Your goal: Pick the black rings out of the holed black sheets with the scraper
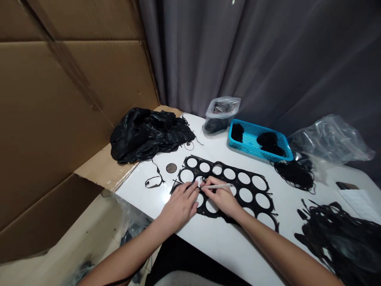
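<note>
A black sheet (251, 185) with rows of round holes lies flat on the white table (241, 246). My left hand (181, 200) rests on its left part, fingers stretched out and pressing down. In my right hand (222, 196) is a slim white pen-like tool (222, 186); its tip points left, near the left fingertips, at a hole in the sheet. The exact kind of tool cannot be made out. Left of the sheet are a dark round disc (171, 168) and a thin black loop of scrap (153, 182).
A black crumpled heap (149, 133) lies at the back left. Further back are a clear bag (222, 113) and a blue basket (253, 153) holding black pieces. Black strips (342, 238) pile at the right, near a clear plastic bag (333, 139). Cardboard (68, 99) stands left.
</note>
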Tool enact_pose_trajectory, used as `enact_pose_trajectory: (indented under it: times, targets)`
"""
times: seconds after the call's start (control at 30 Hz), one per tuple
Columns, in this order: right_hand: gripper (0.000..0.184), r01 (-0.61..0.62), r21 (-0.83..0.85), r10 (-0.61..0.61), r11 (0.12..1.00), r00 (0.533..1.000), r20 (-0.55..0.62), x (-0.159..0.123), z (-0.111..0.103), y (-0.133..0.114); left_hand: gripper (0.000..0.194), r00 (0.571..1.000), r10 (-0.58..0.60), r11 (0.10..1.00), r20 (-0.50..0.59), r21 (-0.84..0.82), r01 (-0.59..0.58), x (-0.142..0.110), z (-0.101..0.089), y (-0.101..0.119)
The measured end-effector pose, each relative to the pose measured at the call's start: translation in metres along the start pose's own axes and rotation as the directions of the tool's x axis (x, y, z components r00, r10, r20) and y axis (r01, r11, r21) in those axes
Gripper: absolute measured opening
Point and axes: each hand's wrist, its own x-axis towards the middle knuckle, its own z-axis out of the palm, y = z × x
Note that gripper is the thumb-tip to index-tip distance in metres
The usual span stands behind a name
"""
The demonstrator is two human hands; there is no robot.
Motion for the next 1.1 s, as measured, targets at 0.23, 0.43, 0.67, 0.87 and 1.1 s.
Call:
enact_pose_trajectory:
  times: [0.23,0.43,0.67,0.87,1.1]
  targets:
    - [0.018,0.292,-0.310,-0.293,0.905,0.955,0.047,-0.006,0.010,0.007,0.037,1.000,0.002,1.000,0.001,0.020,-0.002,0.000,0.000,0.000]
    - [0.018,0.232,-0.409,-0.312,0.883,0.940,-0.140,0.039,-0.030,0.017,0.033,1.000,0.010,1.000,0.006,0.011,-0.011,-0.001,0.000,-0.001]
    - [0.020,-0.031,-0.389,-0.163,0.921,0.876,-0.454,0.087,-0.091,0.030,0.026,0.999,-0.010,1.000,0.035,-0.026,0.011,0.008,-0.011,-0.002]
    - [0.024,-0.081,-0.125,0.052,0.989,0.974,-0.220,0.074,-0.058,0.018,0.044,0.999,-0.047,0.999,-0.027,0.007,0.048,0.043,-0.004,-0.010]
    - [0.018,-0.040,-0.038,0.040,0.998,0.999,-0.004,0.057,-0.028,0.024,0.052,0.996,-0.057,0.995,0.063,0.091,0.051,0.046,0.014,-0.017]
